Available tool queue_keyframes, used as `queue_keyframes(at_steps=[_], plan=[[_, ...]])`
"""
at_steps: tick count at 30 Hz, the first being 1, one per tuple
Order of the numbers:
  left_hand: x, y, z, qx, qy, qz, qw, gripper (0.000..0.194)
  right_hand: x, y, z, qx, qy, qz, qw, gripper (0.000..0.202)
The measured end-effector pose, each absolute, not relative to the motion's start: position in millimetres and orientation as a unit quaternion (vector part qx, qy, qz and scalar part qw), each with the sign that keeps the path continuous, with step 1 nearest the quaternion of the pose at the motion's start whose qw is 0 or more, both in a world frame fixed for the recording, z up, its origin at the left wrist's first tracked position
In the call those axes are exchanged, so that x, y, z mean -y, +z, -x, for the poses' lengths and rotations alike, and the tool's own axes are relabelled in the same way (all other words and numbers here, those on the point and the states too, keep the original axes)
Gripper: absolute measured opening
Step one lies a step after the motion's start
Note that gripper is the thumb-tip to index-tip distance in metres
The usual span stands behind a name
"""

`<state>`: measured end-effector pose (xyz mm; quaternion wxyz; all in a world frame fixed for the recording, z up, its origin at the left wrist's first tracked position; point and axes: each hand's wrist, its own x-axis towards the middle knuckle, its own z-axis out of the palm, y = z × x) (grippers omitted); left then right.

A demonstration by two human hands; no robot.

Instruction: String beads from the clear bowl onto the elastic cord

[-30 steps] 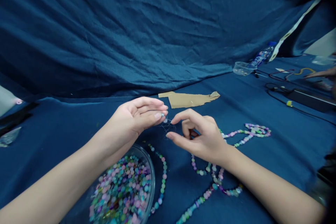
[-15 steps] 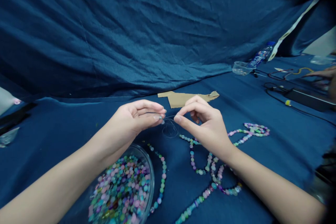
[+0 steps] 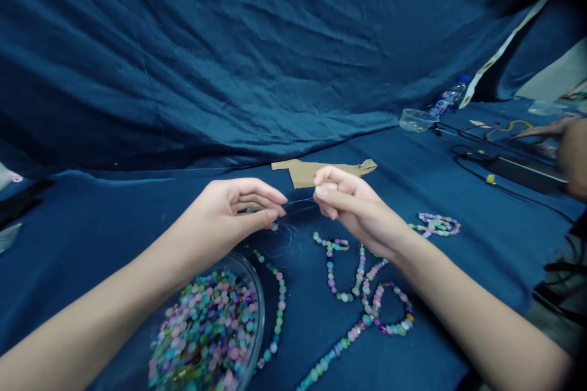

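Note:
A thin clear thread [image 3: 300,200] runs between my two hands above the blue cloth. My left hand [image 3: 245,204] has its thumb and fingertips closed around the thread's left part, with a few small beads by the fingers. My right hand [image 3: 351,201] pinches the thread between thumb and forefinger. Loose loops of thread hang below the gap. Under my left wrist stands a clear round bowl [image 3: 260,317] full of mixed pastel beads [image 3: 206,330]. A short beaded strand [image 3: 280,299] lies beside it, and a long looped strand [image 3: 330,354] lies below my right hand.
Torn brown cardboard [image 3: 305,176] lies behind my hands. At the right are a small clear cup [image 3: 416,121], a bottle [image 3: 449,98], cables, a black box [image 3: 527,172] and another person's hand [image 3: 545,129]. A blue curtain [image 3: 206,61] hangs behind.
My right hand has moved slightly right and turned, widening the gap between my hands. More thread shows between them. The view has shifted a little to the right.

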<state>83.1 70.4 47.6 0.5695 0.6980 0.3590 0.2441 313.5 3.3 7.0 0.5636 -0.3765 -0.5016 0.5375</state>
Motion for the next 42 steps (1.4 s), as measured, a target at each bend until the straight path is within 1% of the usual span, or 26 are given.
queue_keyframes(at_steps=[3,8,12,15,21,24,27,30,33,36,39,40,42], plan=[[-74,48,-80,-0.347,0.234,-0.737,0.530,0.024,-6,7,-320,0.481,0.545,0.341,0.596,0.012],[-76,49,-74,-0.329,0.227,-0.761,0.512,0.026,-9,7,-322,0.475,0.529,0.338,0.617,0.014],[-77,56,-69,-0.328,0.244,-0.761,0.504,0.028,-8,9,-319,0.453,0.539,0.345,0.620,0.010],[-78,67,-66,-0.331,0.239,-0.760,0.505,0.031,-8,9,-318,0.474,0.531,0.339,0.615,0.008],[-77,81,-57,-0.347,0.247,-0.774,0.468,0.031,-9,4,-318,0.541,0.431,0.401,0.600,0.013],[-78,78,-56,-0.339,0.231,-0.785,0.464,0.033,-12,2,-318,0.572,0.391,0.427,0.582,0.018],[-81,71,-57,-0.331,0.214,-0.801,0.452,0.035,-12,1,-319,0.620,0.296,0.473,0.551,0.018],[-82,65,-58,-0.328,0.207,-0.820,0.420,0.031,-10,4,-320,0.675,0.176,0.519,0.494,0.014],[-84,61,-57,-0.325,0.196,-0.844,0.378,0.029,-5,8,-319,0.731,0.091,0.526,0.425,0.017],[-88,59,-55,-0.319,0.200,-0.865,0.333,0.029,-3,10,-319,0.759,0.057,0.511,0.399,0.016],[-93,58,-53,-0.323,0.211,-0.883,0.268,0.028,-3,9,-319,0.765,0.048,0.500,0.403,0.027],[-94,58,-53,-0.328,0.206,-0.886,0.257,0.029,-2,9,-320,0.770,0.044,0.498,0.396,0.026],[-94,57,-54,-0.334,0.198,-0.883,0.264,0.034,-1,9,-319,0.782,0.052,0.501,0.367,0.015]])
